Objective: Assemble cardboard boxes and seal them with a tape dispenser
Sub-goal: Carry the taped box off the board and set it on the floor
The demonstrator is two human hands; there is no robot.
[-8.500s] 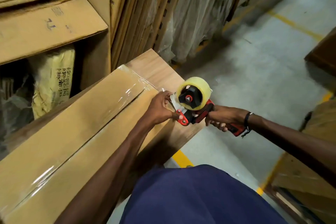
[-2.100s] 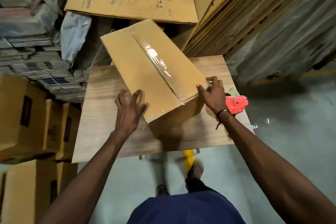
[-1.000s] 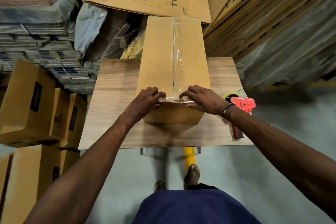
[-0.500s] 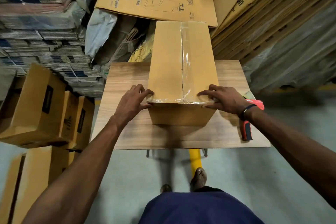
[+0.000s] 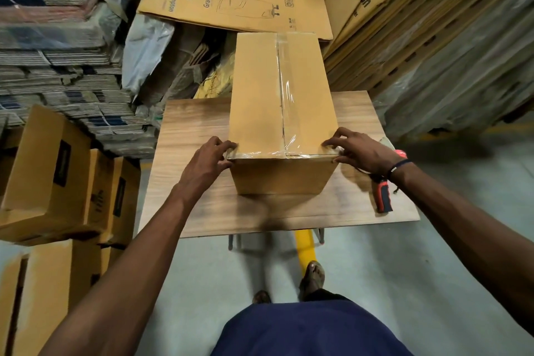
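Nearest the camera, the person's blue garment (image 5: 309, 329) and two feet (image 5: 312, 276) are showing above the grey floor (image 5: 404, 269), much as they were half a second ago. Beyond them, the wooden table (image 5: 196, 205) is carrying the cardboard box (image 5: 254, 89), which is lying lengthwise away from the person with its taped seam facing up. The left hand (image 5: 206, 163) is gripping the near left corner of the box, fingers curled over the top edge and thumb against the side; the right hand (image 5: 364, 152) is gripping the near right corner the same way. A second ago both hands were pressing side by side at the middle of the near edge; they have since slid apart to the two corners. The clear tape (image 5: 284, 95) is running along the centre seam and across the near edge. The red tape dispenser (image 5: 384, 199) is lying on the table just behind the right wrist, partly hidden by it, where it lay before. Farther off, flattened printed cartons (image 5: 231, 3) are lying stacked behind the box, and assembled boxes (image 5: 49, 176) are piled at the left.
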